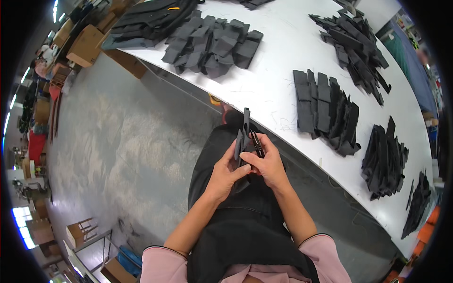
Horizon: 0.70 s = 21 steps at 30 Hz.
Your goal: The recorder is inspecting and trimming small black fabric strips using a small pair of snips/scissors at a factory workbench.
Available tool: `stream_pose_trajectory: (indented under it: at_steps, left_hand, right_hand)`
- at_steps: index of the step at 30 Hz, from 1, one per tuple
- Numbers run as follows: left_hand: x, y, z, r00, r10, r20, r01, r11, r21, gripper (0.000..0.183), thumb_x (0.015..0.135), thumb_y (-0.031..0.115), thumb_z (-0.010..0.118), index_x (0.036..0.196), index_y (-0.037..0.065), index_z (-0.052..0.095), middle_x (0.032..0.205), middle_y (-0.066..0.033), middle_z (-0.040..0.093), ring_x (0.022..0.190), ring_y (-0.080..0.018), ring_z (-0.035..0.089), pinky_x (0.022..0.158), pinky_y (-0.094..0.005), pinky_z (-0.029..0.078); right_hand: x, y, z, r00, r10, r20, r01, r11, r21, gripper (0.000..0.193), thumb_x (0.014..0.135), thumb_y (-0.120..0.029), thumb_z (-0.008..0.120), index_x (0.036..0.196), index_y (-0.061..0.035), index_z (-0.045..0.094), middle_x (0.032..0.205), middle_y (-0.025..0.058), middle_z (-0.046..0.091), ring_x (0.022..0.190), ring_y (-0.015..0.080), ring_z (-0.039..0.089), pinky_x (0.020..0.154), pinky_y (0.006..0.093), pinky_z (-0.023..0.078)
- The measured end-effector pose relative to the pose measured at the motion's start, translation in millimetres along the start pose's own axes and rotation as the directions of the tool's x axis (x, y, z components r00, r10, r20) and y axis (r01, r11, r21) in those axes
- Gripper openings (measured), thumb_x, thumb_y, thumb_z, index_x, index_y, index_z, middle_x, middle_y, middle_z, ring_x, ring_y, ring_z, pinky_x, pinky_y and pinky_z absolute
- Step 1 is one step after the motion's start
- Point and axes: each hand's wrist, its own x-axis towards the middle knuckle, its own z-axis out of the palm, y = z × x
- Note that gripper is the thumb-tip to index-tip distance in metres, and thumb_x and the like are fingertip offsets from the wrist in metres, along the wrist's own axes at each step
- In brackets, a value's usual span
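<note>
A long white surface (278, 52) runs diagonally through a workshop with a scuffed grey floor (118, 137). Just off its near edge, over a black cloth apron (245, 231), the left hand (223, 177) has its grip closed on a narrow dark-grey fabric strip (240, 142), pinched between thumb and fingers. The right hand (270, 165) has its grip closed around a small black tool (257, 145) shaped like thread snips, its thumb over the strip. On the surface lie five heaps of dark-grey fabric pieces (325, 106), overlapping too much to count singly, plus a sixth group cut off by the upper edge. Beside the leftmost heap sits a black fabric stack (141, 23) with one orange tab (173, 8), too small to read. Beyond stands a brown cardboard box (85, 45), its contents hidden.
</note>
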Motion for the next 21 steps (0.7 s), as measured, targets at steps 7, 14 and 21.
stream_pose_trajectory:
  at_steps: [7,14,21]
  left_hand:
    - [8,-41,4,0.896,0.275,-0.348,-0.137,0.918,0.373,0.056,0.085,0.003,0.051,0.136,0.0,0.03,0.119,-0.0231,0.055,0.112,-0.0265,0.057,0.094,-0.0354,0.044]
    - [-1,-12,-31,0.901,0.291,-0.321,-0.148,0.903,0.403,0.038,0.087,0.001,0.055,0.124,0.004,0.049,0.116,-0.0084,0.058,0.105,-0.0121,0.057,0.082,-0.025,0.047]
    - [-19,-13,-35,0.845,0.453,-0.284,-0.211,0.771,0.601,0.025,0.091,0.023,0.058,0.106,0.003,0.063,0.092,-0.0083,0.065,0.078,-0.0149,0.059,0.071,-0.0286,0.047]
  right_hand:
    - [16,22,23,0.838,-0.53,-0.131,0.411,0.77,-0.488,0.036,0.074,0.008,0.057,0.11,0.0023,0.053,0.1,0.008,0.053,0.091,0.0159,0.055,0.079,0.0265,0.046]
    - [33,41,11,0.784,-0.6,-0.158,0.46,0.733,-0.502,0.034,0.064,0.014,0.049,0.095,0.0028,0.061,0.087,0.0086,0.059,0.082,0.018,0.058,0.077,0.0273,0.046]
    - [13,28,10,0.953,-0.301,-0.042,0.259,0.875,-0.41,0.039,0.063,0.013,0.052,0.099,0.0034,0.061,0.079,0.0054,0.063,0.072,0.0122,0.059,0.07,0.0254,0.048]
